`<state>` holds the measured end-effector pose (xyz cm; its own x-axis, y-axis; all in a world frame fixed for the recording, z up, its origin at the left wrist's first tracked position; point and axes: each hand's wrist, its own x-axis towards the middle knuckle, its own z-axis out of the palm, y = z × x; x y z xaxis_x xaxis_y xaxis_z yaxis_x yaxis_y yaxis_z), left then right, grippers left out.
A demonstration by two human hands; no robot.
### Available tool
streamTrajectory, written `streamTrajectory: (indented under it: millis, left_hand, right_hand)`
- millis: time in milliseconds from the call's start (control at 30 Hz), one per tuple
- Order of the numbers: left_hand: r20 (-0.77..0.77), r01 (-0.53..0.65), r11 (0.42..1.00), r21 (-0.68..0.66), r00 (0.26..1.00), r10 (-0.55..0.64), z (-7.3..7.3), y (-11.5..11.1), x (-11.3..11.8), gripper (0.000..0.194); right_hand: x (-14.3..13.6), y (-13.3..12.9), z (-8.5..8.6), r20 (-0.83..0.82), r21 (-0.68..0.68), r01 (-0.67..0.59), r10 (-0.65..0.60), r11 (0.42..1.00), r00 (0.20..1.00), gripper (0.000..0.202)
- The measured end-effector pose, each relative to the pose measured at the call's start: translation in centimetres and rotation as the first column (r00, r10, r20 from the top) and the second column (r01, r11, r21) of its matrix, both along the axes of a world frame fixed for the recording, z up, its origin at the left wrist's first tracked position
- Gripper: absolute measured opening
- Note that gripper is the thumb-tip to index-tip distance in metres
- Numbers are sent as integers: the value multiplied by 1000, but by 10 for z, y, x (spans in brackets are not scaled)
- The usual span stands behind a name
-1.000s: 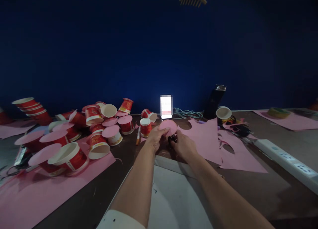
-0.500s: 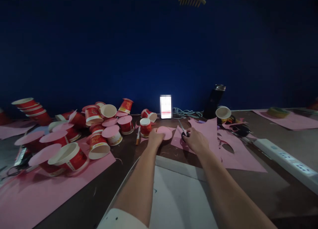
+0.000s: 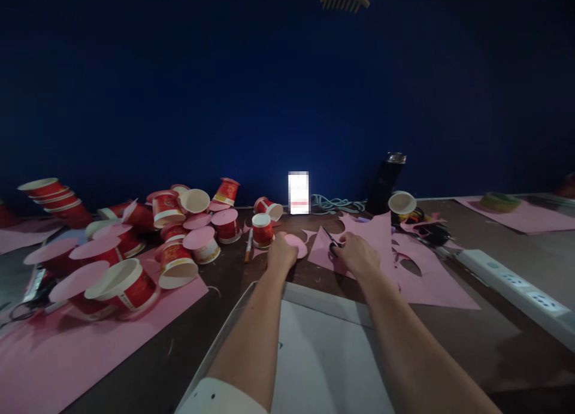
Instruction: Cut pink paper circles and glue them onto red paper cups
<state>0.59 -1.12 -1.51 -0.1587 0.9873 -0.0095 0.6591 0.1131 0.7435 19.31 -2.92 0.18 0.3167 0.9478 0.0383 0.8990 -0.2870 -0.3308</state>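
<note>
My left hand is closed on the edge of a round pink paper disc, low over the dark table. The fingers hide the disc's left part. A pair of scissors with dark handles lies on a pink paper sheet, its blades pointing away from me. Beside the handles, my right hand has its fingers loosely spread, the fingertips at or very near the loops. A red paper cup stands upright just left of my left hand, and a marker-like stick lies beside it.
Several red cups, many with pink discs, crowd the left. A lit screen stands at the back, near a coiled cable and a dark bottle. A white power strip lies right; a white box is below my forearms.
The scissors have dropped flat onto the pink sheet, and my right fingers have loosened from the handles. My left hand has shifted slightly, covering more of the disc.
</note>
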Motion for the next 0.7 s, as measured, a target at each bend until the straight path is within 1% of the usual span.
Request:
streamTrajectory:
  millis: [167, 333, 467, 567, 700]
  left_hand:
    - [-49, 16, 1000, -10, 999, -17, 3, -3, 0, 59]
    - [-108, 7, 1000, -24, 994, -10, 6, -6, 0, 55]
    - [-153, -4, 998, -58, 988, -5, 9, -9, 1, 54]
    - [-210, -9, 997, -82, 978, -8, 12, -11, 3, 51]
    - [-286, -29, 996, -79, 958, 6, 17, -16, 4, 44]
  right_hand:
    - [0, -1, 0, 21, -14, 11, -11, 1000, 1000, 39]
    - [0, -2, -2, 61, -5, -7, 7, 1000, 998, 39]
    - [0, -2, -2, 48, -30, 1, 1, 1000, 999, 41]
    - [-1, -2, -2, 70, 2, -7, 7, 1000, 998, 43]
    - [-6, -5, -1, 128, 63, -38, 30, 997, 991, 42]
